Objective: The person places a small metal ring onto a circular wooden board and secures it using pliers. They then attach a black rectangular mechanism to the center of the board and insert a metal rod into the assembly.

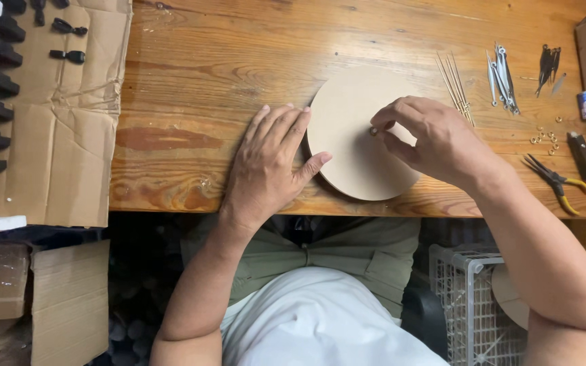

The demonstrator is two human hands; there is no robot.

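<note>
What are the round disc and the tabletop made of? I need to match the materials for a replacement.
Round disc: probably fibreboard or thick card, given its even matte tan face with no grain. Tabletop: solid wood, likely pine, showing strong grain, knots and a worn orange finish. The left hand lies on the disc's edge.

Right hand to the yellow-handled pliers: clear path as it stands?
Probably yes. The pliers lie in the open on the table beside the right hand, with nothing between them. That hand is pinching a small metal piece over the round disc, so it is occupied.
</note>
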